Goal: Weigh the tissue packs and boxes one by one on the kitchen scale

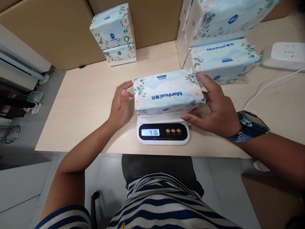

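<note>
A soft pack of tissues (166,90), pale blue with flowers and "Manhua" lettering upside down to me, rests on a white digital scale (164,134). The scale's lit display reads what looks like 4.16. My left hand (121,105) is beside the pack's left end, fingers loosely bent and apart, the tips at or close to its edge. Around the right end my right hand (215,106) is spread open, the index finger by the far corner and the thumb low at the front. Whether either hand presses on the pack I cannot tell.
Two stacked tissue packs (119,38) stand at the back left against cardboard (154,22). A larger stack of packs (224,60) rises behind my right hand. A power strip (288,52) with a white cable (262,87) lies at the right of the wooden table (78,105).
</note>
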The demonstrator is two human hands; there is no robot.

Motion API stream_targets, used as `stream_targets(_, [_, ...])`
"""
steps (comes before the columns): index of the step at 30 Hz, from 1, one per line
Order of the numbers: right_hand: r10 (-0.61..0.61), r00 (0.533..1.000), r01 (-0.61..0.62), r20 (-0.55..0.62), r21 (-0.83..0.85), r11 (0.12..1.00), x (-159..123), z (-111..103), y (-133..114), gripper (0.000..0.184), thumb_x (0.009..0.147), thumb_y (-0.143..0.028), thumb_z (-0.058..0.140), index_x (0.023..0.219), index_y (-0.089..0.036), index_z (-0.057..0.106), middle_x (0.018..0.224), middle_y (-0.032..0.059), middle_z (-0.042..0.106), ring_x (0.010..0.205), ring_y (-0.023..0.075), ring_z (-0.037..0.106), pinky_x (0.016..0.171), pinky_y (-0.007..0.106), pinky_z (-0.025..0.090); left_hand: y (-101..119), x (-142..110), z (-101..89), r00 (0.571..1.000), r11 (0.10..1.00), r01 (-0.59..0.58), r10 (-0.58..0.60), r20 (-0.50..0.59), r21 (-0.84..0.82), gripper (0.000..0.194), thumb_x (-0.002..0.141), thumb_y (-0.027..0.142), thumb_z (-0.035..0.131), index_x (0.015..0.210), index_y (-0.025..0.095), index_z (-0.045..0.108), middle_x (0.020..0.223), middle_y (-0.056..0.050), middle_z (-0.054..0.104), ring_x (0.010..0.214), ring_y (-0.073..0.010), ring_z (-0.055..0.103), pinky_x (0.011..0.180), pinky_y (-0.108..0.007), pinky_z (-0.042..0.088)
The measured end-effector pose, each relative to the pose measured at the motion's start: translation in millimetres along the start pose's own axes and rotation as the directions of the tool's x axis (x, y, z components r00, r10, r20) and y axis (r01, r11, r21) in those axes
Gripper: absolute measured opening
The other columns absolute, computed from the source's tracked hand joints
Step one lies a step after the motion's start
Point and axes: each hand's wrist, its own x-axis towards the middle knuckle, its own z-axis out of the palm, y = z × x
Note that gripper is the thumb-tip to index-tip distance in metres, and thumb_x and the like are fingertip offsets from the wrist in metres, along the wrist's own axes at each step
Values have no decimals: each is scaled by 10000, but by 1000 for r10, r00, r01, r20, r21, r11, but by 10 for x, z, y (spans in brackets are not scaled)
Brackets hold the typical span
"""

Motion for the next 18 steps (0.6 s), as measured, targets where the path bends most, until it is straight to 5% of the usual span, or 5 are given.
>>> stream_targets(4, [9,999,-10,31,27,1000,-1,-1,46,1207,830,-923,674,1768,-249,322,1413,175,753,874,298,827,690,403,696,48,-15,-5,998,998,61,-61,-2,33,814,1024,903,211,1389,317,643,1536,-114,673,1076,-273,734,1032,-519,622])
stream_targets(9, [48,995,-51,92,30,998,12,-29,65,1284,784,-941,708,1766,-210,321,1055,107,818,564,212,714,509,346,614,13,-5,-30,997,998,23,-27,66,63,957,972,942,71,1482,327,598,1402,-113,694,1107,-280,713,1013,-476,592])
stream_targets(18, [52,995,-55,88,28,998,33,-22,8,1303,788,-989,646,1768,-189,336,616,10,690,472,280,677,487,401,598,-112,-19,-65,999,989,3,-9,39,151,984,980,923,11,1534,326,563,847,-60,699,839,-274,724,814,-473,588])
